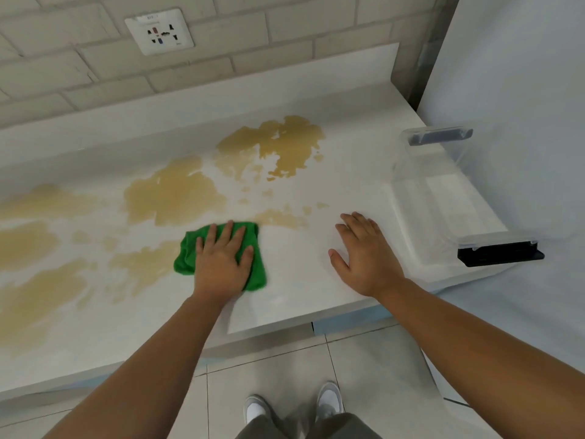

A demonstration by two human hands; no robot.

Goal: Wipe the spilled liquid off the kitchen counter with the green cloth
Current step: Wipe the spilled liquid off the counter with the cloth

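On the white counter [316, 264], the left hand [221, 261] presses flat on the green cloth [253, 274] beside the yellow spill [174, 194], while the right hand [364, 258] rests flat, holding nothing.

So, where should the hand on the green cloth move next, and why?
Probably push the green fabric cloth straight away from the body, into the large yellow-brown liquid patch just beyond it. The left hand lies flat on the cloth, that patch is the nearest big one, and the white kitchen counter right of the cloth looks clean.
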